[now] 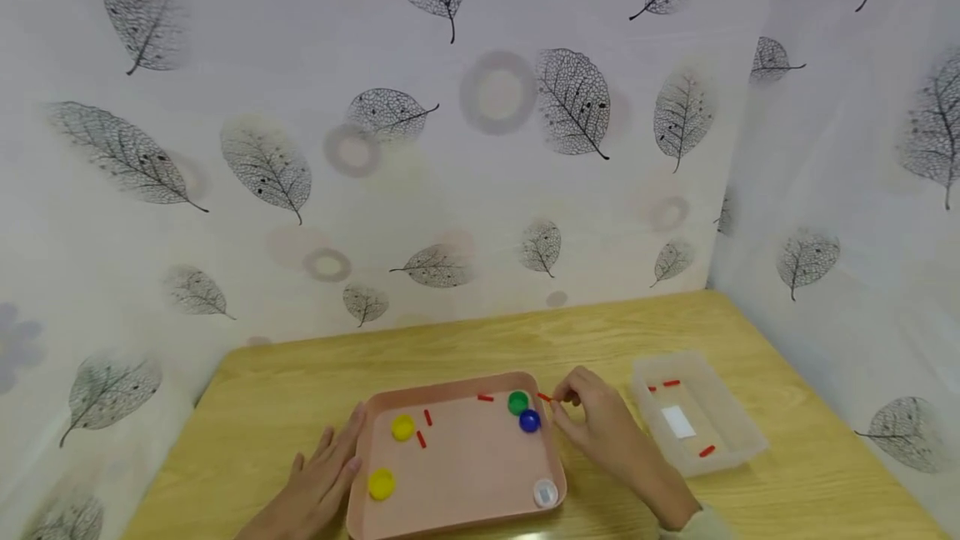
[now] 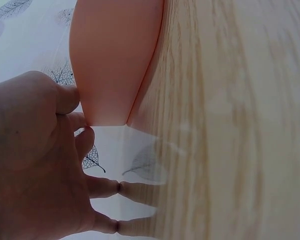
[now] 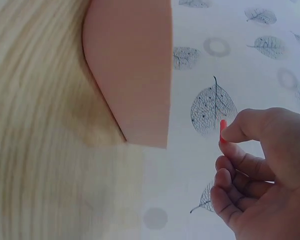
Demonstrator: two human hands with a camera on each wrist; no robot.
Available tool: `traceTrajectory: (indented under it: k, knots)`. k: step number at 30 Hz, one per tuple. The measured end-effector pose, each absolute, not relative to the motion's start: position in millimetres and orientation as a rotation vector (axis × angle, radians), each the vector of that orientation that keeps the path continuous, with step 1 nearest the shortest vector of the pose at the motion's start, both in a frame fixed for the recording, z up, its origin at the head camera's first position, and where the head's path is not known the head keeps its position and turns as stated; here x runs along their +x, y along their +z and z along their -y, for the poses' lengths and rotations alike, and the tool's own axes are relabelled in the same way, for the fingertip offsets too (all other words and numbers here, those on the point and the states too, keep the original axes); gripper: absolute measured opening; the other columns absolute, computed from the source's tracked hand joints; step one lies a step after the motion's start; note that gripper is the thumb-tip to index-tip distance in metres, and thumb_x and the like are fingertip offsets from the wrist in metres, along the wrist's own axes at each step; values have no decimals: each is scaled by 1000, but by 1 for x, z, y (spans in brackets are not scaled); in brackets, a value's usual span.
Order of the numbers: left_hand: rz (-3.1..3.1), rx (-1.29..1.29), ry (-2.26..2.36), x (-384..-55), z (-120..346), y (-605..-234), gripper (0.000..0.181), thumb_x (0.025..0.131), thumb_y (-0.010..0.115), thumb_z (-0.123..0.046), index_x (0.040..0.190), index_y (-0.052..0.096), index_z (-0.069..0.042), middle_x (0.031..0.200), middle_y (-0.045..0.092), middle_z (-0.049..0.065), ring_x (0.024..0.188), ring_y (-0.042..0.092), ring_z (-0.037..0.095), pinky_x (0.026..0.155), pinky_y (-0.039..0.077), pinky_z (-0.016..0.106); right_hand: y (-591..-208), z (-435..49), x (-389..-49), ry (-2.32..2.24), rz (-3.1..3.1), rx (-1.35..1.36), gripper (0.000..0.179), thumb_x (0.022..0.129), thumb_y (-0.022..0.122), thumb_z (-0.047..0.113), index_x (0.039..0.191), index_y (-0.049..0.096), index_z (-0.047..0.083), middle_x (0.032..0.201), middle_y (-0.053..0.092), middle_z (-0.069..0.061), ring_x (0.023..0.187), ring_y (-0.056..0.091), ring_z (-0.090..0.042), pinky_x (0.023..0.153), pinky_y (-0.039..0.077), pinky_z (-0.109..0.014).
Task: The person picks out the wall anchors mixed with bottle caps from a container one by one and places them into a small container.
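Observation:
My right hand [image 1: 603, 432] pinches a small red stick [image 3: 222, 130] between thumb and index finger, just outside the right rim of a pink tray [image 1: 465, 473]. My left hand [image 1: 318, 482] lies along the tray's left side with its fingers spread, the fingertips at the rim and on the table. Inside the tray are a green cap [image 1: 518, 402], a blue cap [image 1: 529, 421], two yellow caps [image 1: 402, 427] and a white cap [image 1: 545, 492]. Several loose red sticks [image 1: 422, 439] lie among them.
To the right of my right hand stands a translucent plastic box [image 1: 738, 432] holding a few red sticks [image 1: 707, 451] and a white label-like patch [image 1: 678, 422]. Leaf-patterned sheeting [image 1: 450, 190] rises behind the wooden table [image 1: 585, 340] and at its sides.

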State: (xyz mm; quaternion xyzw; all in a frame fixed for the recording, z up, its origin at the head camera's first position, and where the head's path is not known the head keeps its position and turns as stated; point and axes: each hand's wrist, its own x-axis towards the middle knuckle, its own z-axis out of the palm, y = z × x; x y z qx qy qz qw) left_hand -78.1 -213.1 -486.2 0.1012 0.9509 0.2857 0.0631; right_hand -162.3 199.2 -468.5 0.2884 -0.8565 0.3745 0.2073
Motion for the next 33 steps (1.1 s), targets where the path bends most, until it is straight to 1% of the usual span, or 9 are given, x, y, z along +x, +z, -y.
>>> traceTrajectory:
  k: [5, 6, 11, 15, 18, 25, 27, 29, 33]
  knots:
    - [-2882, 299, 849, -78, 214, -484, 60, 114, 33, -36, 167, 8, -25, 170, 14, 9, 145, 16, 61, 95, 6, 92, -465, -216, -172, 962, 2389, 756, 17, 81, 76, -3, 86, 65, 10, 84, 60, 3, 75, 60, -15, 65, 57, -29]
    - [-2882, 301, 857, -78, 214, -484, 60, 114, 33, -36, 167, 8, -25, 170, 14, 9, 145, 16, 61, 94, 6, 93, -464, -219, -174, 944, 2389, 740, 19, 80, 76, -4, 86, 65, 10, 84, 60, 2, 75, 59, -14, 65, 57, -29]
    - [-2887, 329, 891, -80, 213, -486, 59, 114, 34, -32, 167, 11, -19, 168, 15, 12, 143, 17, 64, 93, 3, 93, -461, -236, -179, 906, 2373, 673, 22, 78, 76, -7, 84, 65, 10, 84, 60, 3, 76, 57, -11, 65, 55, -29]
    - [-2819, 294, 878, -82, 214, -487, 61, 114, 31, -34, 167, 5, -19, 169, 10, 13, 144, 11, 64, 94, -2, 92, -461, -245, -181, 896, 2363, 632, 26, 78, 77, -9, 83, 65, 13, 83, 59, 6, 76, 54, -8, 64, 53, -28]
    - [-2770, 256, 862, -83, 215, -487, 62, 114, 29, -38, 167, 0, -21, 169, 5, 11, 145, 6, 62, 95, -6, 91, -462, -249, -182, 889, 2356, 621, 26, 78, 77, -11, 82, 65, 12, 82, 59, 5, 75, 52, -7, 63, 51, -27]
    - [-2802, 251, 855, -81, 215, -484, 62, 114, 30, -39, 167, 3, -24, 170, 6, 8, 147, 9, 59, 96, -2, 91, -459, -260, -183, 835, 2380, 610, 18, 81, 75, -6, 85, 66, 9, 83, 60, 1, 74, 58, -17, 62, 55, -36]
    - [-2806, 255, 857, -81, 215, -484, 61, 114, 29, -39, 167, 2, -25, 170, 6, 8, 147, 9, 58, 97, -2, 91, -458, -263, -183, 818, 2374, 602, 17, 82, 74, -6, 85, 66, 9, 83, 61, 0, 74, 59, -18, 63, 56, -37]
    - [-2804, 258, 871, -80, 214, -484, 61, 114, 30, -39, 167, 2, -25, 171, 5, 8, 148, 9, 58, 97, -2, 91, -456, -267, -183, 814, 2369, 589, 17, 81, 75, -6, 85, 66, 8, 83, 61, 0, 74, 59, -18, 63, 56, -36]
    - [-2780, 242, 899, -79, 215, -486, 62, 114, 30, -39, 167, 3, -24, 171, 5, 8, 148, 7, 58, 96, -5, 91, -456, -273, -182, 819, 2383, 553, 16, 81, 75, -6, 85, 67, 8, 83, 60, 1, 73, 58, -17, 59, 54, -29]
